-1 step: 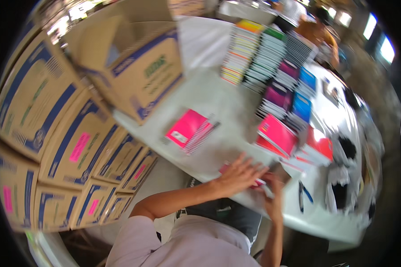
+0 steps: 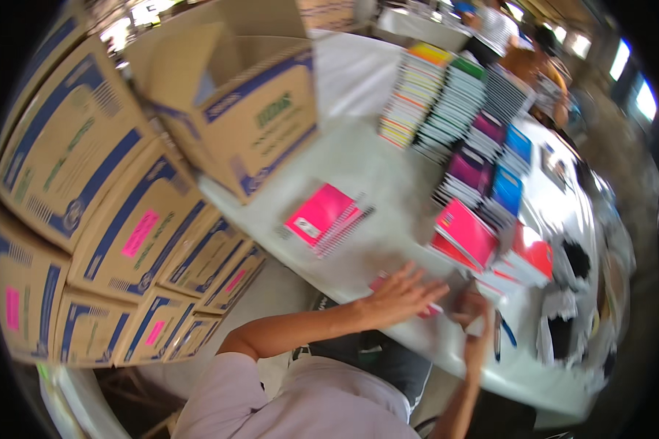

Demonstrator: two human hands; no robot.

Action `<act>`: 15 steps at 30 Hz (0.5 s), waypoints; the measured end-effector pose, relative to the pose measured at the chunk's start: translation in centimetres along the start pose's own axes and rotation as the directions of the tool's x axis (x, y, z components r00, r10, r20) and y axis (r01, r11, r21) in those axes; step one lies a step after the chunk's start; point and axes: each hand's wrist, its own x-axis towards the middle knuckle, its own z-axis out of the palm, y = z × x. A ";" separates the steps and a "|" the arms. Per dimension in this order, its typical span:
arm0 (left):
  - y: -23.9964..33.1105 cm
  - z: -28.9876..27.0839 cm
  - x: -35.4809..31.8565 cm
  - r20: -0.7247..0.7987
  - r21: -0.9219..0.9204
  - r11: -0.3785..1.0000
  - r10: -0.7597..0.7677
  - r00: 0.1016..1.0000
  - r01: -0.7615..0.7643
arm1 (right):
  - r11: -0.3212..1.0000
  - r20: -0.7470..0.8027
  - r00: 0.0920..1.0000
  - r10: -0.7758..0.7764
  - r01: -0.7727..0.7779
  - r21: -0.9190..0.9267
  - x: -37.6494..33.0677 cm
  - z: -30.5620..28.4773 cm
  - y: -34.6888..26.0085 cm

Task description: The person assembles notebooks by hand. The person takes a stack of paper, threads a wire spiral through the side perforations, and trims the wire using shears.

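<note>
My left hand (image 2: 404, 298) lies flat with its fingers apart over a pink notebook (image 2: 430, 310), which shows only at its edges beneath the palm. To the right of it, above the table's near edge, is my right hand (image 2: 473, 307); motion blurs its fingers, and whether they hold anything I cannot make out. Beyond my left hand, two or more pink spiral notebooks (image 2: 322, 212) rest fanned on the table. Past my right hand stands a stack topped by a pink notebook (image 2: 467, 233), with red-covered notebooks (image 2: 532, 252) beside it.
Tall notebook stacks (image 2: 417, 95) stand on the white-covered table (image 2: 344, 157), with purple (image 2: 470, 167) and blue (image 2: 507, 189) ones nearer. A dark, blue-handled tool (image 2: 503, 333) lies by plastic bags (image 2: 564, 322). An open carton (image 2: 260, 121) and stacked cartons (image 2: 135, 219) line the left. People (image 2: 538, 73) are behind.
My right hand has moved right, away from the left hand and the notebook under it. My left hand stays over the notebook. The whole view has shifted slightly.
</note>
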 end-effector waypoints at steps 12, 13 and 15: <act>-1.7 -1.3 -2.2 0.201 -0.060 0.996 -0.046 0.979 0.060 | 0.284 -0.296 0.821 0.488 -0.470 -0.836 1.8 -18.6 27.6; -1.6 -1.2 -2.1 0.196 -0.072 0.996 -0.033 0.980 0.048 | 0.333 -0.298 0.846 0.442 -0.463 -0.821 2.0 -18.8 27.1; -1.7 -1.5 -2.1 0.210 -0.078 0.995 -0.042 0.977 0.060 | 0.427 -0.315 0.884 0.346 -0.447 -0.786 1.4 -19.3 26.3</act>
